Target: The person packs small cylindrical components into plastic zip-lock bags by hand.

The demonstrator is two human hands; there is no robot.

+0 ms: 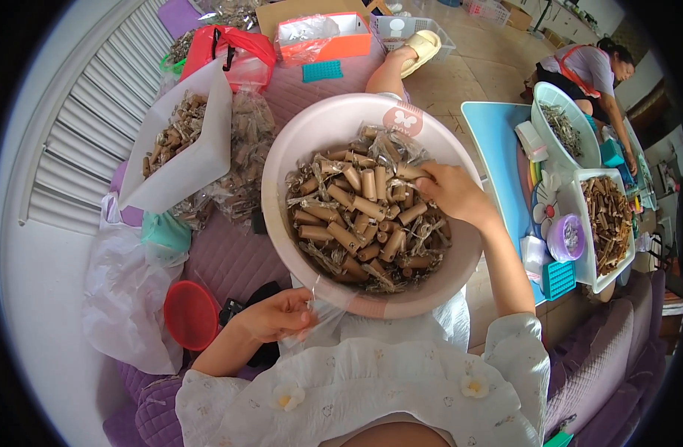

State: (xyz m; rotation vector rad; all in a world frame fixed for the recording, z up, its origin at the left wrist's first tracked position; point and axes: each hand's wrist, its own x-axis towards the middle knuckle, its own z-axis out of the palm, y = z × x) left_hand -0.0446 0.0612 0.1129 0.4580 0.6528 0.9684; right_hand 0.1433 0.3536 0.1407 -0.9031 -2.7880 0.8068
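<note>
The right forearm rises from the white sleeve at the lower right of the frame, leans up and to the left, and crosses the rim of a pale pink basin (458, 261), so that the right hand (457, 194) sits over the basin's right side with its back turned up, wrist slightly bent and fingers curled inward; its fingertips meet a tan roll (412, 170) at the upper right of the heap, but whether that grip is pinched on it or only touching I cannot tell. The loose tan rolls (369, 208), many with clear wrapping, fill the basin at the centre of the frame. The left forearm comes up from the lower left at a slant, and the left hand (282, 314) is just below the basin's lower-left rim, thumb over bent fingers, its grip closed on a clear plastic bag (324, 314) that spreads to the right. A red bowl (191, 315) lies left of that hand, a white tub (211, 167) tilts at the upper left, and a blue bench (498, 141) stands at the right
</note>
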